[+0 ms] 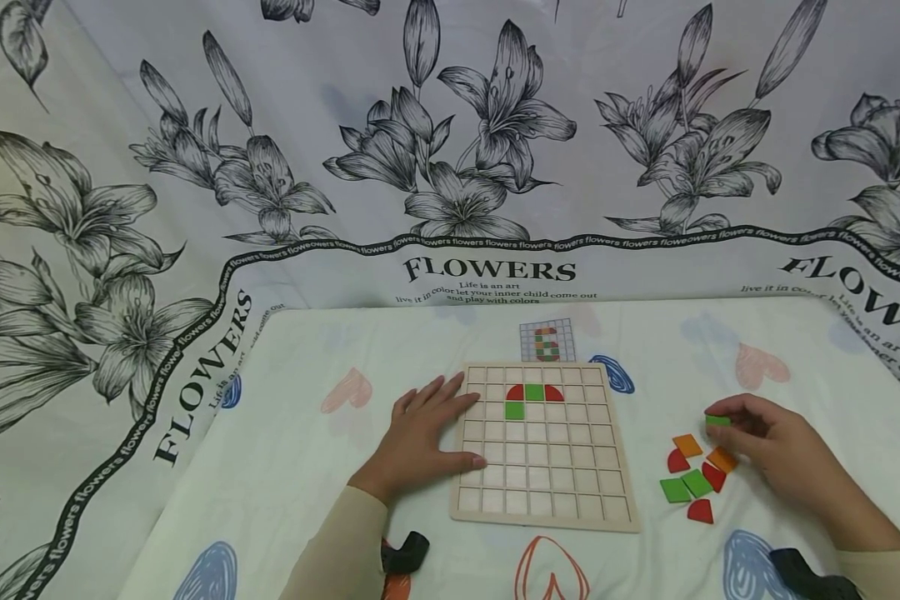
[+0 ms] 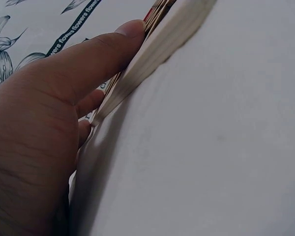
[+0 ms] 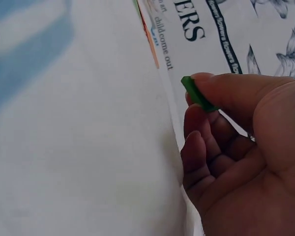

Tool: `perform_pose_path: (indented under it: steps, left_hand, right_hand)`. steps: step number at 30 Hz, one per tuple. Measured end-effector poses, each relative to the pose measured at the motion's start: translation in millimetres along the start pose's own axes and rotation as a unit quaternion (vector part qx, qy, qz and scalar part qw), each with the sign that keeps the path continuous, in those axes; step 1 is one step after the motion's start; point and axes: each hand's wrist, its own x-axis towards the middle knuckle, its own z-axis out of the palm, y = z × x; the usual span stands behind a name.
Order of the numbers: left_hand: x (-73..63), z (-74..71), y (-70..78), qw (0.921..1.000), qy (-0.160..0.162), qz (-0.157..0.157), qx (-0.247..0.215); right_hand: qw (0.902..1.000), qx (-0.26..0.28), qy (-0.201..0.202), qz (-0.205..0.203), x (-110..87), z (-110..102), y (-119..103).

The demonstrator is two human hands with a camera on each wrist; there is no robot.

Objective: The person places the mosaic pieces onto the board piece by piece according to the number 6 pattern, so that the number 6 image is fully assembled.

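Note:
My right hand (image 1: 776,446) pinches a green square tile (image 3: 196,93) between thumb and fingers, above a loose group of tiles at the right. A wooden grid board (image 1: 543,504) lies in the middle of the table. Near its top, a red quarter-round tile (image 1: 515,392), a green tile (image 1: 534,392) and another red quarter-round tile (image 1: 553,393) sit in a row, with a green tile (image 1: 514,410) under the left one. The left hand (image 1: 420,437) rests on the board's left edge with fingers spread, its thumb (image 2: 130,29) on the rim in the left wrist view.
Beside the right hand lie orange tiles (image 1: 687,446), red quarter-round tiles (image 1: 701,511) and green tiles (image 1: 675,490). A small pattern card (image 1: 531,342) with a coloured figure lies behind the board. A flower-printed cloth (image 1: 487,271) hangs beyond the table's far edge.

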Motion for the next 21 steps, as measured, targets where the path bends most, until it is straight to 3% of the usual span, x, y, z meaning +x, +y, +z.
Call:
perform_pose_path:
  steps: [21]
  left_hand:
    - [-0.4,-2.6,2.2,1.0,-0.006,-0.004,-0.006]
  right_hand:
    - [0.9978,0.057,-0.013,-0.03,-5.9,7,-33]
